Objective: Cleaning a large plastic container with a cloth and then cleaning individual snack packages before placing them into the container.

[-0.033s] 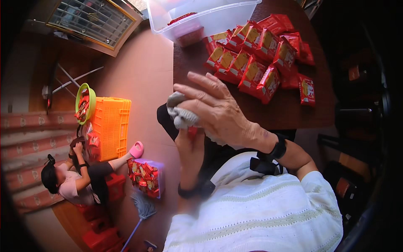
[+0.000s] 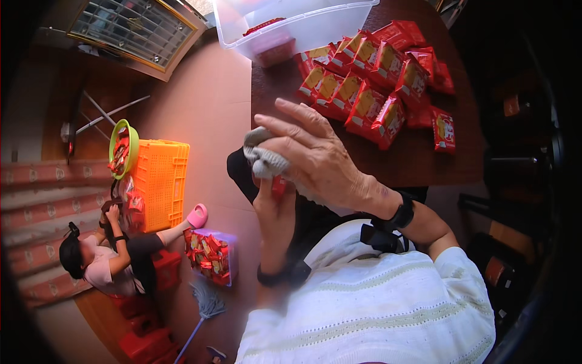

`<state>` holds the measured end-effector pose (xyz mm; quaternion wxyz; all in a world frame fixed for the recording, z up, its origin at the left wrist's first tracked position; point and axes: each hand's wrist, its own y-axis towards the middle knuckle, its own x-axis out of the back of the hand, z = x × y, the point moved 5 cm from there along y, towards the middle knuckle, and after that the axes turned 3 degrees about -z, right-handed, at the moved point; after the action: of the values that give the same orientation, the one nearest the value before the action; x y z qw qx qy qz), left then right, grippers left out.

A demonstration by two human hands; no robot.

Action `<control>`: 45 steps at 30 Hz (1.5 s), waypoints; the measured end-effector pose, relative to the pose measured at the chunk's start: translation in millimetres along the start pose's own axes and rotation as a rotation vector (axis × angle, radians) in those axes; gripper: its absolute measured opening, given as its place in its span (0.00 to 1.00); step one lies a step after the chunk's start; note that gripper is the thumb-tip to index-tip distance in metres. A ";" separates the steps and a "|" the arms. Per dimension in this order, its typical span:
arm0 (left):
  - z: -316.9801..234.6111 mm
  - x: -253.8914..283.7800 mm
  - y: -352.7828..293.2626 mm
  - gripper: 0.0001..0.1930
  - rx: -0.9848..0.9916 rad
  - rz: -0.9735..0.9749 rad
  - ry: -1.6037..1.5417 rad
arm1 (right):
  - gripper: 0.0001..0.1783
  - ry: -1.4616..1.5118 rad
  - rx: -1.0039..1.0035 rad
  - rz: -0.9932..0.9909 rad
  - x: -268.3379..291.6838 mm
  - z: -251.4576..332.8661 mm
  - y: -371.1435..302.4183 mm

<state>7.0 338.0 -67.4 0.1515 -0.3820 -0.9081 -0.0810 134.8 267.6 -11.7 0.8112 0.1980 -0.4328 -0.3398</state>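
Above my lap, near the front left edge of the dark table, my two hands come together. My right hand is closed on a grey cloth, its first fingers stretched out past the folds. Below it, my left hand is upright, its thumb up against the cloth. A small patch of a red packet shows between the hands; the rest of it is hidden. On the table lie several red packets in rows and a loose pile.
A clear plastic bin stands at the table's far left. On the floor to the left are an orange crate, a green basin, a clear tub of red packets and a mop. A co-worker sits there.
My right hand and the grey cloth have shifted very slightly to the right, with the fingers tilting a little. Everything else is as it was.
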 end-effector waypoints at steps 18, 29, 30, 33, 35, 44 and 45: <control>16.9 24.4 5.9 0.22 0.145 -0.274 -0.809 | 0.16 0.323 -0.101 -0.281 27.8 -15.6 4.5; 9.0 22.0 -2.7 0.31 0.231 -0.303 -1.053 | 0.27 0.061 0.086 0.088 -44.6 24.6 0.2; 4.3 22.1 -2.8 0.31 0.189 -0.266 -1.109 | 0.27 0.063 0.092 0.092 -44.2 26.0 2.9; 2.7 21.8 -2.5 0.30 0.113 -0.231 -1.178 | 0.29 0.177 0.036 0.063 -43.8 21.2 9.3; 7.9 23.7 -3.2 0.31 0.082 -0.231 -1.192 | 0.29 0.306 -0.064 0.026 -40.7 15.2 12.2; -1.7 40.3 -2.5 0.33 -0.157 -0.326 -1.193 | 0.26 1.542 -0.781 0.145 -62.5 3.1 -8.7; 1.4 39.0 -2.7 0.34 -0.119 -0.334 -1.138 | 0.26 1.544 -0.782 0.142 -61.9 5.9 -10.1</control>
<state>-21.1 362.6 -55.6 -0.3954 -0.2251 -0.8883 0.0628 101.6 305.3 -49.9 0.9071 0.0528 0.3753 -0.1831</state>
